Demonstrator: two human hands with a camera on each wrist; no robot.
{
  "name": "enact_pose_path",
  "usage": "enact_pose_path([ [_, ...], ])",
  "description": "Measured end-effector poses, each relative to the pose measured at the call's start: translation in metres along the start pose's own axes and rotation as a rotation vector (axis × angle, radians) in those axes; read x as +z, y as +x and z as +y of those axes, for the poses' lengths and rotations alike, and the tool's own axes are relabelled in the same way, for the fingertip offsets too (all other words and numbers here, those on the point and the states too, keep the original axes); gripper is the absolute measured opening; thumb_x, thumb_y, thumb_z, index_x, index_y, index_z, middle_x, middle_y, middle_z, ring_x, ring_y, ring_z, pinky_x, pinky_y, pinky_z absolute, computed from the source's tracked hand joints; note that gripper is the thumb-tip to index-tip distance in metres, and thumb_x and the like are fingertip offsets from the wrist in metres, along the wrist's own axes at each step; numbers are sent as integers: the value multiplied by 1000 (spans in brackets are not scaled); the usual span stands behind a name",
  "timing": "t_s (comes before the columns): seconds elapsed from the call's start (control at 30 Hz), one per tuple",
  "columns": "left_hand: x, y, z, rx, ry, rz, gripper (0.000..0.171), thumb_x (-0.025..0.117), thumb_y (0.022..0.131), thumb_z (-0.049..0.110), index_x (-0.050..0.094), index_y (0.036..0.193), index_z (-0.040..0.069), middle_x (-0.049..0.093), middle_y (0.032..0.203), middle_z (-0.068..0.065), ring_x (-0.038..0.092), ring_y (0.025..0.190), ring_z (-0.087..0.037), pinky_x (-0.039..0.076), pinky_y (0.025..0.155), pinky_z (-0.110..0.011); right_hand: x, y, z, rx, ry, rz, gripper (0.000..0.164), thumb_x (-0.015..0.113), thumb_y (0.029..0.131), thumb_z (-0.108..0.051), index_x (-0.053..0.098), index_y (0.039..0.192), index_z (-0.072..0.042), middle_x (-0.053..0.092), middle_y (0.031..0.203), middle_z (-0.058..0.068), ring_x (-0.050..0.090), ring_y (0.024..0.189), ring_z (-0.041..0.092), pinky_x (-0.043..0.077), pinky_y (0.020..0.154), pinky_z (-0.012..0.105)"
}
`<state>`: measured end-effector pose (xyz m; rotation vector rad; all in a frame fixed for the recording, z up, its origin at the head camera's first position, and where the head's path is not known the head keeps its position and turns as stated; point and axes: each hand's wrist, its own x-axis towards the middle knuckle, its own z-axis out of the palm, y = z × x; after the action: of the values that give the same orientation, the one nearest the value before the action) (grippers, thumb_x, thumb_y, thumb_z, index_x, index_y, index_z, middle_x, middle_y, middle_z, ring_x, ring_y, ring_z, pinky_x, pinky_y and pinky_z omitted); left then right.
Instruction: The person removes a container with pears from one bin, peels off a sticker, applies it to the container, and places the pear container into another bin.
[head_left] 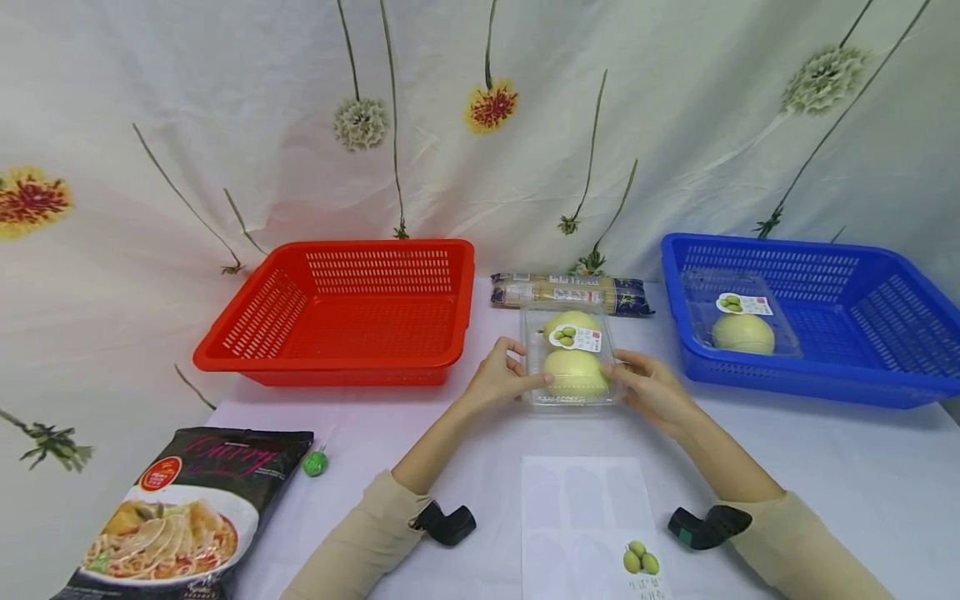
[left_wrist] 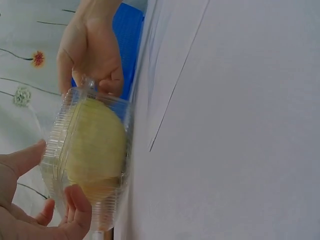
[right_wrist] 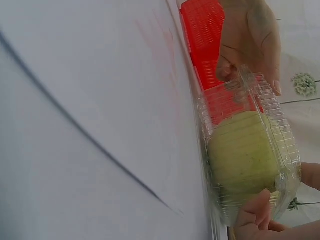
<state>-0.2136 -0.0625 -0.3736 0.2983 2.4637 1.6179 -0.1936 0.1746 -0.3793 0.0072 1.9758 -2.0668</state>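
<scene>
My left hand and right hand grip a clear plastic clamshell box by its two sides, thumbs toward the near edge. Inside lie two pale yellow-green round fruits. On its lid is a white sticker with green fruit printed on it. In the left wrist view the fingers of the left hand bend around one end of the box. From the right wrist, the right hand pinches the opposite end of the box. Whether its base touches the table cannot be told.
A red basket stands left; a blue basket at right holds a similar box. Two long noodle packs lie behind my hands. Nearer are a sticker sheet, a black noodle bag and a green lollipop.
</scene>
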Motion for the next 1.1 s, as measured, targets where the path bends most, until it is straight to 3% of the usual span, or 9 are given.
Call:
enact_pose_path([
  [0.23,0,-4,3,-20,-44,-21,66,75,78,15,38,131,-2,54,87,-13,57,48,-16,55,57,-33,-5,-10,2,6,-15,-46,68,56,93,-11,16,144,12,45,97,4,50,74,5,49,67,19],
  [0.5,2,-8,9,23,-84,-4,68,76,77,9,38,132,-5,51,86,-13,54,44,-12,56,55,-37,-6,-17,-7,-31,-53,-33,66,56,91,-8,20,142,14,46,94,1,50,76,5,50,70,22],
  [0.77,4,-16,36,93,-153,35,69,77,75,11,40,132,2,45,87,-9,52,44,-13,54,60,-49,-12,-31,-31,-123,-126,-6,65,55,93,-11,21,142,12,43,97,1,53,89,4,50,76,22],
  [0.93,12,-16,56,165,-213,68,67,77,75,11,42,132,3,42,86,-6,50,46,-13,54,53,-39,-23,-39,-49,-148,-38,7,64,58,93,-11,23,143,9,44,96,-2,54,87,5,52,75,22],
  [1.1,27,-10,72,262,-253,102,67,78,75,10,43,132,2,41,85,-4,48,49,-11,51,48,-28,-39,-45,-61,-199,74,42,40,60,91,-7,43,127,-6,44,96,-2,55,85,7,53,71,23],
])
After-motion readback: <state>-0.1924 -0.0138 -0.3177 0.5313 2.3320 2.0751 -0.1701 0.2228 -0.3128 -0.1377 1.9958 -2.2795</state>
